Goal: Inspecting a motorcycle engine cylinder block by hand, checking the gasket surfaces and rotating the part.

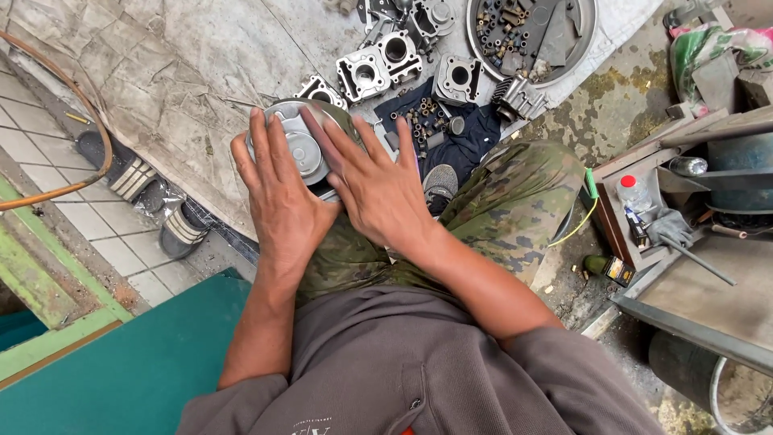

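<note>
Head view: we press both hands flat on a round metal part resting on our knee.

Going from the left of the round metal part [299, 145], our left hand [278, 189] lies spread over its left half, and our right hand [378, 185] lies spread over its right side, fingers fanned. Beyond it, engine blocks [378, 64] and a pan of bolts [531, 32] sit unassembled, so we judge that most of the work remains.
</note>
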